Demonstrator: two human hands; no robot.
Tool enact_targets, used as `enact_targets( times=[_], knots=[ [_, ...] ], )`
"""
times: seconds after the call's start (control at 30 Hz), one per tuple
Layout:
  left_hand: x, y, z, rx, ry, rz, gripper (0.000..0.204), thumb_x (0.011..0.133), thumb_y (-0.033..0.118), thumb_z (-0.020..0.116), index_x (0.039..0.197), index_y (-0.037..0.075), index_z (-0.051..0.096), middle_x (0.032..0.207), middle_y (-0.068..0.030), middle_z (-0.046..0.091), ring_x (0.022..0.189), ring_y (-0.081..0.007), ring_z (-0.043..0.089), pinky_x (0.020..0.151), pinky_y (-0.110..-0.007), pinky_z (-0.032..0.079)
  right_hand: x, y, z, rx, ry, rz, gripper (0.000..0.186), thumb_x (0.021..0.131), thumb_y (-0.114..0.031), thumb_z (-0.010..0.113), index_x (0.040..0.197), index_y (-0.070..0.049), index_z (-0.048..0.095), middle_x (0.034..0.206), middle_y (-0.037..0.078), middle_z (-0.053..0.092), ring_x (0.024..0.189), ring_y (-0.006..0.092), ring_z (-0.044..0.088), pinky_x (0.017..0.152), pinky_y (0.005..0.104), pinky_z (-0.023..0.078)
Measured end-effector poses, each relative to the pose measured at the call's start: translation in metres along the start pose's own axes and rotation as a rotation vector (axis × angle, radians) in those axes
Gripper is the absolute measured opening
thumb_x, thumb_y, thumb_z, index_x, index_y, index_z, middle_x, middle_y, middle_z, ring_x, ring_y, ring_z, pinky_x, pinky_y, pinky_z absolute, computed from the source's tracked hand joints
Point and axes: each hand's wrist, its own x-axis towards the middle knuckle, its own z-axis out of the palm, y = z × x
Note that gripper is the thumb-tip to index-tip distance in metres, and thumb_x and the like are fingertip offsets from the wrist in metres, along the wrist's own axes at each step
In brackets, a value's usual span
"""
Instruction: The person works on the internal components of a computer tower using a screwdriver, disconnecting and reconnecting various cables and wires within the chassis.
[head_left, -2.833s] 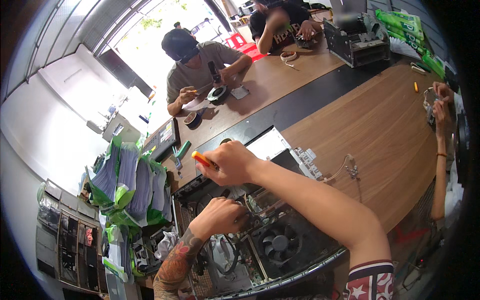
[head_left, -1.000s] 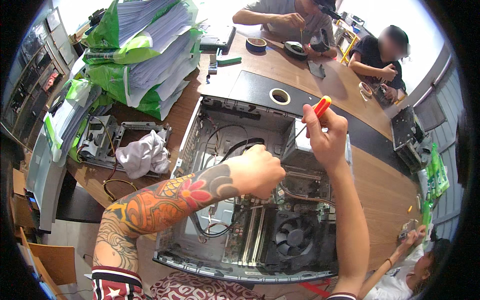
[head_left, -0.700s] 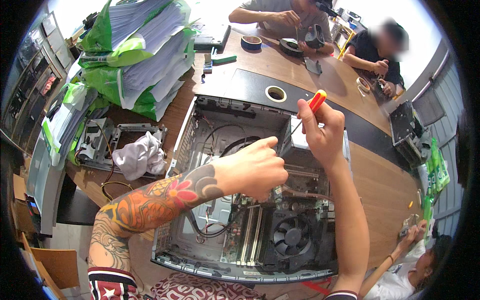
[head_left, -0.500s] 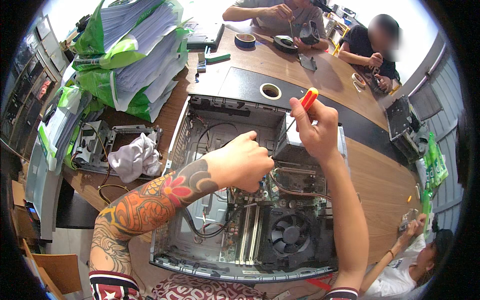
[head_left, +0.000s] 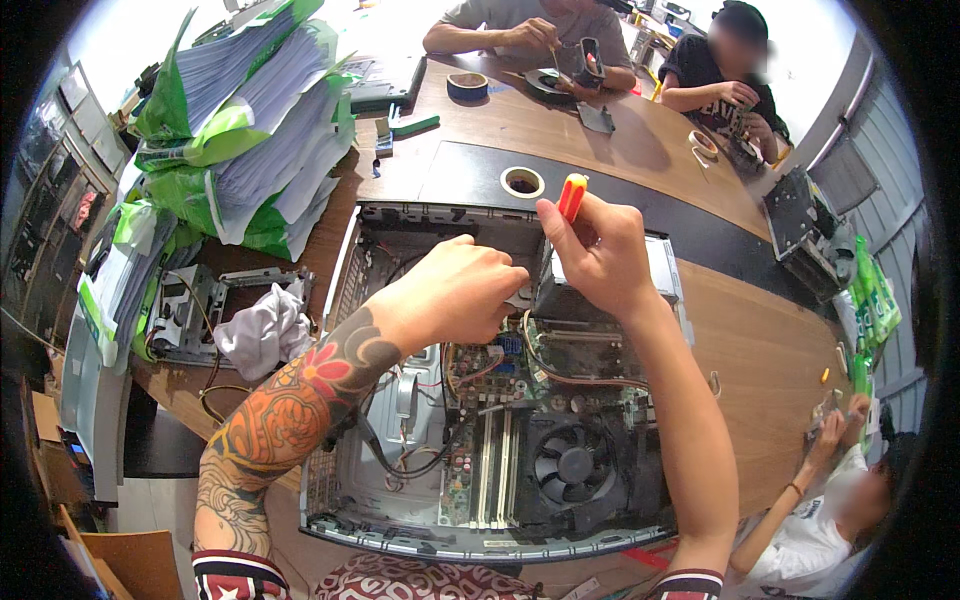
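right hand (head_left: pixel 600 255) grips a screwdriver (head_left: pixel 571 194) upright, tip hidden, probably on a screw. left hand (head_left: pixel 462 290), curled, seems to steady something at the case's (head_left: pixel 400 400) twelve o'clock on the surface (head_left: pixel 780 370).

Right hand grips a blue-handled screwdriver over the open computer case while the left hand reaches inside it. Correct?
Not quite. In the head view the screwdriver in the right hand has an orange-red handle, not blue. The rest holds: the left hand reaches into the open computer case.
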Motion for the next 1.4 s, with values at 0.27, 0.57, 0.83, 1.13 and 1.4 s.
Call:
enact_targets(
  times=[0.27, 0.57, 0.83, 1.13, 1.4],
  knots=[
    [0.007, 0.002, 0.019, 0.052, -0.037, 0.077, 0.015, 0.075, 0.016, 0.07, 0.085, 0.006, 0.067, 0.087, -0.0102, 0.065, 0.09, -0.0314, 0.065, 0.084, -0.043, 0.049, 0.0, -0.003, 0.002, -0.026, 0.022, -0.066, 0.016, 0.093, -0.02, 0.066, 0.087, -0.005, 0.064, 0.055, 0.016, 0.054, 0.047, 0.0316, 0.057, 0.048, 0.0386, 0.043],
    [0.011, 0.004, 0.02, 0.081, -0.028, 0.049, 0.019, 0.064, 0.018, 0.073, 0.08, 0.008, 0.068, 0.087, -0.0057, 0.066, 0.093, -0.0268, 0.066, 0.083, -0.04, 0.049, 0.002, -0.006, 0.0, -0.028, -0.009, -0.045, 0.018, 0.094, -0.02, 0.065, 0.085, -0.005, 0.061, 0.054, 0.014, 0.052, 0.045, 0.0299, 0.053, 0.047, 0.0368, 0.041],
    [0.009, 0.004, 0.024, 0.135, 0.082, 0.151, 0.016, 0.057, 0.017, 0.072, 0.069, 0.007, 0.067, 0.079, -0.0067, 0.063, 0.078, -0.0291, 0.068, 0.075, -0.041, 0.052, 0.002, -0.006, 0.001, 0.02, 0.012, -0.036, 0.019, 0.095, -0.021, 0.064, 0.087, -0.004, 0.064, 0.053, 0.012, 0.05, 0.043, 0.0215, 0.047, 0.046, 0.0345, 0.039],
    [0.006, 0.01, 0.027, 0.052, 0.137, 0.036, 0.015, 0.057, 0.015, 0.07, 0.068, 0.006, 0.066, 0.078, -0.0087, 0.062, 0.076, -0.0316, 0.067, 0.071, -0.043, 0.054, 0.001, -0.007, 0.002, 0.026, -0.001, -0.047, 0.023, 0.096, -0.022, 0.063, 0.084, -0.003, 0.063, 0.053, 0.012, 0.048, 0.042, 0.0184, 0.044, 0.046, 0.034, 0.036],
    [0.009, 0.004, 0.018, -0.027, -0.011, -0.073, 0.016, 0.068, 0.015, 0.069, 0.081, 0.006, 0.067, 0.086, -0.008, 0.067, 0.084, -0.0325, 0.068, 0.07, -0.046, 0.054, -0.003, -0.005, 0.005, 0.069, -0.03, 0.037, 0.027, 0.097, -0.022, 0.063, 0.082, 0.0, 0.064, 0.053, 0.01, 0.049, 0.045, 0.0143, 0.042, 0.047, 0.0322, 0.035]
  ],
)
